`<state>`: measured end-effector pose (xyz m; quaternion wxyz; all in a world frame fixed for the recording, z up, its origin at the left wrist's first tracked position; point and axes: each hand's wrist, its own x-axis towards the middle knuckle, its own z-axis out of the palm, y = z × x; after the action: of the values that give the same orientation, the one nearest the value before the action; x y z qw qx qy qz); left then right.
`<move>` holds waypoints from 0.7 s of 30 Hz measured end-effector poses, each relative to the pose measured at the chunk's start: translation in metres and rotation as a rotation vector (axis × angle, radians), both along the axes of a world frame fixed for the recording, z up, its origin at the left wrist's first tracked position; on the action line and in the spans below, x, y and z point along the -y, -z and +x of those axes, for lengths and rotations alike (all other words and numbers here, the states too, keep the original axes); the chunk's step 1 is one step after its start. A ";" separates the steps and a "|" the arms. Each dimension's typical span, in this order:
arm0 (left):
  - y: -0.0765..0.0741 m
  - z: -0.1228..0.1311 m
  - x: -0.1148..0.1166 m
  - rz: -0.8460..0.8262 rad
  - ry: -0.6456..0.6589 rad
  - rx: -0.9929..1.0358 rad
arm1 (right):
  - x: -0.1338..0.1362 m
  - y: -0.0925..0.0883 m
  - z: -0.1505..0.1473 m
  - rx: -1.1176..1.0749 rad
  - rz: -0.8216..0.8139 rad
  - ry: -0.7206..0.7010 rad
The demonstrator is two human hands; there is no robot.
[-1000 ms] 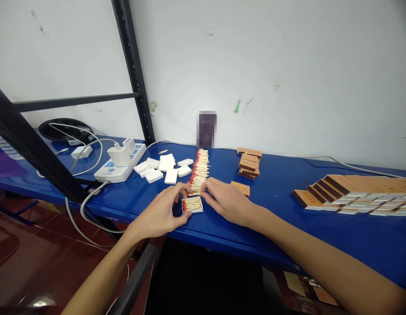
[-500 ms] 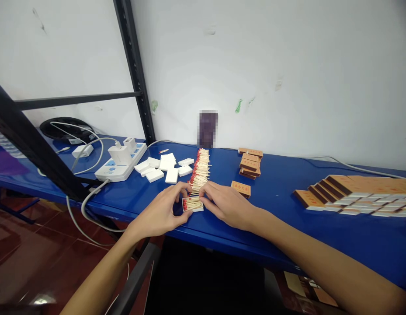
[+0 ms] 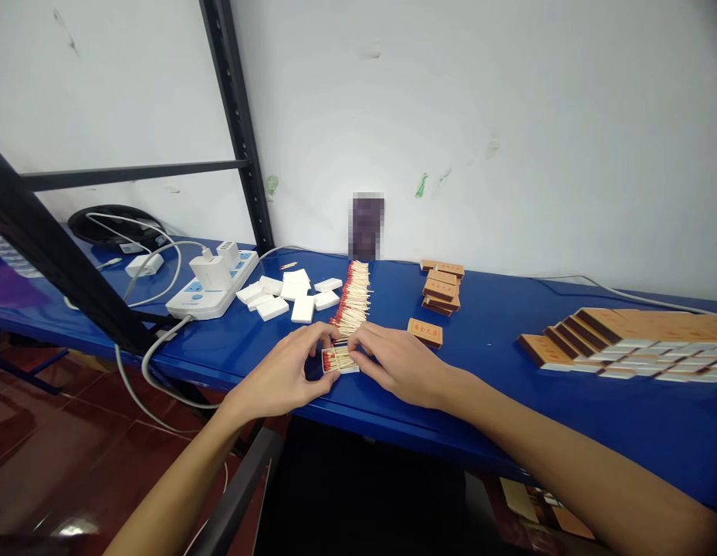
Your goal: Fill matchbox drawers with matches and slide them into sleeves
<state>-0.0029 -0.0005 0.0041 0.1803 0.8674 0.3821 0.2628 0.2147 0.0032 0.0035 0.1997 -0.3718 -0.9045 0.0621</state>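
Note:
A small white matchbox tray [image 3: 337,361] filled with red-tipped matches lies on the blue table [image 3: 485,401] near its front edge. My left hand [image 3: 289,374] curls round the tray's left end, thumb and fingers pinching it. My right hand [image 3: 393,361] presses its fingertips on the matches at the tray's right side. Just behind the tray runs a long row of loose matches [image 3: 353,297]. One brown matchbox sleeve [image 3: 424,331] lies right of my right hand.
Empty white trays [image 3: 289,297] lie scattered at the left, beside a white power strip [image 3: 211,284] with cables. A stack of brown sleeves [image 3: 442,287] stands behind. Rows of finished matchboxes [image 3: 636,344] fill the right. A black shelf post [image 3: 236,123] rises at the left.
My right hand's fingers have slid left over the tray, covering more of the matches. My left hand has stayed on the tray's left end.

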 end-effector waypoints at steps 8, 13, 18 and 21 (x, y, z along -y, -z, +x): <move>-0.001 0.000 -0.001 0.026 0.025 -0.030 | 0.002 0.000 0.000 -0.021 0.025 -0.102; -0.001 0.001 -0.001 0.009 0.032 -0.026 | 0.005 -0.001 -0.001 -0.031 0.066 -0.188; -0.001 0.000 -0.001 0.014 0.042 -0.014 | 0.004 -0.001 0.000 0.000 0.066 -0.194; -0.002 0.000 -0.001 0.008 0.047 -0.013 | 0.003 0.000 0.001 0.009 0.063 -0.197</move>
<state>-0.0029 0.0003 0.0057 0.1805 0.8785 0.3619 0.2545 0.2158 0.0005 0.0033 0.2004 -0.2750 -0.9389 0.0512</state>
